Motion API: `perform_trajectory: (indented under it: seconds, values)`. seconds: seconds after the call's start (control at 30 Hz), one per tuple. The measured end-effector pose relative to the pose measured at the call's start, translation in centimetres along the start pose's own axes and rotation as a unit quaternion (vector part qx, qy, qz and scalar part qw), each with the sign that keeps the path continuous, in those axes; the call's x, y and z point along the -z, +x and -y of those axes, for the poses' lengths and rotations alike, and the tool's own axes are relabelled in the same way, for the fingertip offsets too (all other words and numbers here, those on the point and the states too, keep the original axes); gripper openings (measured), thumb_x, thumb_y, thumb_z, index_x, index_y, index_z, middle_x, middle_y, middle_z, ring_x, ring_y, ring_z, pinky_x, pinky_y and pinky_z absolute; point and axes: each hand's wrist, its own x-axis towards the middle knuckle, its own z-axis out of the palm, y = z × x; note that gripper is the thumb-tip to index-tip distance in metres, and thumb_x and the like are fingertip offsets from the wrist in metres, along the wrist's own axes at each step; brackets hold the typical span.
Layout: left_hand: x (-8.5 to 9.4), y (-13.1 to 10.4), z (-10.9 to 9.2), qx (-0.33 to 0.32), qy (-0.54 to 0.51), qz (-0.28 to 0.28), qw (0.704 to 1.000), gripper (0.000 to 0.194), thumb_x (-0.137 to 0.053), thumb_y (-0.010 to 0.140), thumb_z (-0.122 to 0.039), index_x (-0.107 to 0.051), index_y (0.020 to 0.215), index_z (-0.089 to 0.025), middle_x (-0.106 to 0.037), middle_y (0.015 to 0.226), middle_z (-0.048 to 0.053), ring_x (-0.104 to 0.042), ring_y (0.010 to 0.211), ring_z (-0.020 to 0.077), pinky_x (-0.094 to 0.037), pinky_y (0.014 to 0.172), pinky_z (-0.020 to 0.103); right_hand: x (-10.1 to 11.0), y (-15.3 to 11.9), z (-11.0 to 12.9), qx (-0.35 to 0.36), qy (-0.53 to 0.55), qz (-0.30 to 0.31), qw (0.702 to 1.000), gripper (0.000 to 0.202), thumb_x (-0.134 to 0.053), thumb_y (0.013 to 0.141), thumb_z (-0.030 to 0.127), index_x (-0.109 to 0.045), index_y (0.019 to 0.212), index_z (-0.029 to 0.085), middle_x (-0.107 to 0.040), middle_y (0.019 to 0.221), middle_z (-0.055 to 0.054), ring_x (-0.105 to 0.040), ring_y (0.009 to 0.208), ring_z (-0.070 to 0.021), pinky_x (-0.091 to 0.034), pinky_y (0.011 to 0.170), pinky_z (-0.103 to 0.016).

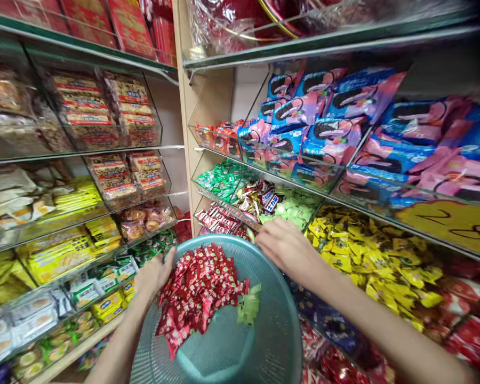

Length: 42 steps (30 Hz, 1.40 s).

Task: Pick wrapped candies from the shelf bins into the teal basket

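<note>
Here, in the head view, a round teal basket (264, 341) is held at its near-left rim by the left hand (154, 274), the fingers curled over the edge — closed on it. Inside lie a heap of red candies (196, 293) and a few pale green candies (248, 306), just right of the heap. The right hand (286, 248) is seen above the far rim, palm down, fingers bent under and hidden — whether anything is held cannot be told. The light green candy bin (296, 205) lies just beyond this nearer hand, up and slightly right.
</note>
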Motion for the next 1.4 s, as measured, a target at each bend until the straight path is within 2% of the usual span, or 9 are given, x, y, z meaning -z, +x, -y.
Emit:
perform_trajectory:
  seconds: [0.1,0.27,0.4,0.53,0.87,1.0,1.1,1.27,1.4]
  values:
    - [0.1,0.1,-0.1,-0.007,0.001,-0.001,1.000,0.086,-0.006,0.068,-0.074,-0.064,0.089,-0.014,-0.066,0.089,0.023,-0.061,0.088,0.0359,-0.043,0.074,0.043,-4.4,-2.0,1.7,0.047,0.020,0.042,0.998,0.017,-0.046,0.086,0.025,-0.055,0.073,0.019,-0.054,0.083,-0.002,-0.043,0.081,-0.0162,-0.029,0.072,-0.030]
    - [0.3,0.0,-0.5,-0.002,0.005,0.008,1.000,0.085,-0.006,0.069,-0.074,-0.063,0.091,-0.014,-0.066,0.091,0.023,-0.061,0.089,0.0360,-0.042,0.075,0.043,-10.2,-4.5,1.9,0.032,-0.001,0.082,0.996,0.009,-0.052,0.083,0.020,-0.056,0.075,0.020,-0.055,0.083,-0.001,-0.046,0.086,-0.0171,-0.031,0.079,-0.032]
    - [0.3,-0.1,-0.5,-0.004,0.001,0.008,1.000,0.085,-0.006,0.068,-0.074,-0.063,0.091,-0.016,-0.066,0.093,0.022,-0.060,0.091,0.0366,-0.042,0.075,0.044,-12.6,-5.4,1.4,0.018,-0.054,0.089,0.994,0.008,-0.053,0.081,0.018,-0.061,0.084,0.020,-0.059,0.094,-0.003,-0.047,0.095,-0.0190,-0.030,0.088,-0.035]
    - [0.2,0.0,-0.2,-0.008,0.001,0.005,1.000,0.083,-0.007,0.068,-0.074,-0.063,0.086,-0.016,-0.066,0.091,0.021,-0.061,0.089,0.0356,-0.043,0.074,0.044,-13.5,-5.8,1.9,0.024,-0.071,0.137,0.988,0.012,-0.053,0.081,0.016,-0.064,0.083,0.020,-0.060,0.100,-0.005,-0.047,0.101,-0.0194,-0.030,0.092,-0.034]
    - [0.0,-0.1,0.4,-0.004,0.002,0.004,1.000,0.083,-0.007,0.067,-0.075,-0.063,0.085,-0.017,-0.067,0.090,0.021,-0.061,0.088,0.0357,-0.043,0.073,0.043,-12.5,-6.5,3.6,-0.007,0.040,0.264,0.964,0.019,-0.046,0.083,0.012,-0.065,0.082,0.017,-0.063,0.094,-0.008,-0.050,0.098,-0.0204,-0.034,0.088,-0.036]
    - [0.1,-0.2,0.3,-0.003,0.005,0.001,1.000,0.084,-0.006,0.068,-0.075,-0.063,0.086,-0.016,-0.067,0.089,0.021,-0.061,0.088,0.0355,-0.043,0.073,0.043,-12.9,-7.1,3.7,-0.018,0.064,0.267,0.961,0.024,-0.041,0.083,0.008,-0.063,0.087,0.015,-0.061,0.103,-0.009,-0.047,0.105,-0.0212,-0.031,0.091,-0.037]
    - [0.1,-0.3,0.2,0.000,0.006,0.000,1.000,0.084,-0.006,0.068,-0.074,-0.063,0.088,-0.016,-0.067,0.090,0.022,-0.061,0.087,0.0356,-0.042,0.074,0.044,-12.1,-7.0,3.5,-0.005,0.066,0.236,0.970,0.023,-0.041,0.084,0.010,-0.061,0.094,0.016,-0.060,0.104,-0.008,-0.047,0.103,-0.0207,-0.031,0.090,-0.036]
    - [0.1,-0.4,0.1,-0.005,0.007,-0.002,1.000,0.085,-0.007,0.068,-0.074,-0.063,0.093,-0.016,-0.067,0.091,0.021,-0.061,0.088,0.0356,-0.042,0.074,0.044,-6.6,-3.9,2.4,0.014,0.047,0.151,0.987,0.010,-0.050,0.081,0.017,-0.059,0.082,0.018,-0.060,0.085,-0.004,-0.050,0.088,-0.0191,-0.032,0.079,-0.032]
    - [0.0,-0.5,0.1,-0.010,0.005,-0.008,1.000,0.084,-0.008,0.068,-0.074,-0.063,0.095,-0.016,-0.067,0.091,0.021,-0.062,0.087,0.0350,-0.042,0.074,0.044,-1.4,0.0,-0.6,-0.013,0.028,0.073,0.997,0.014,-0.047,0.084,0.022,-0.057,0.077,0.016,-0.060,0.083,-0.005,-0.049,0.079,-0.0166,-0.031,0.071,-0.028]
